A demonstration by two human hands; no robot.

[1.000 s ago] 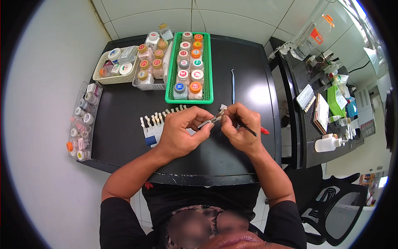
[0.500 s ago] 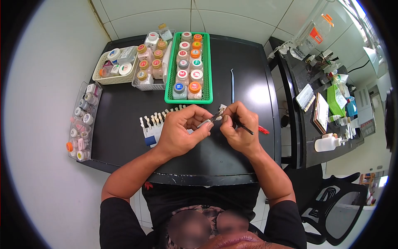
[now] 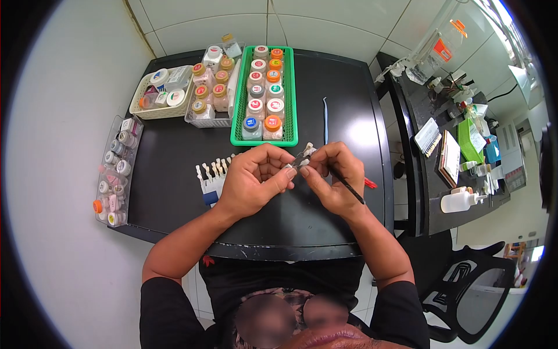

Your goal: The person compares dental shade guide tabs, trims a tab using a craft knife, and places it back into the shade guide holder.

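Note:
My left hand point(image 3: 256, 177) is closed in a pinch on a small dark metal piece point(image 3: 299, 159) with pale tooth-coloured bits about it. Close on its right, my right hand point(image 3: 338, 177) has its thumb and forefinger near a small whitish tooth-shaped piece point(image 3: 304, 163). A slim black handle point(image 3: 351, 191) is held in the right hand and slants out towards me; its tip is hidden. Another cream tooth-like piece point(image 3: 309, 149) shows just above the fingertips. Left of my left hand lies a tooth shade guide point(image 3: 210, 185) with several tabs, partly covered by the hand.
Beyond the hands stands a green basket point(image 3: 235, 131) of capped jars. Further left are a clear basket point(image 3: 209, 122), a cream basket point(image 3: 139, 99) and a clear jar rack point(image 3: 131, 168). A blue hooked probe point(image 3: 326, 122) and a red object point(image 3: 369, 183) lie to the right.
My hands have turned slightly at the fingertips, and the cream piece above them shows more. The black handle has swung lower and more of it shows. Less of the shade guide is visible.

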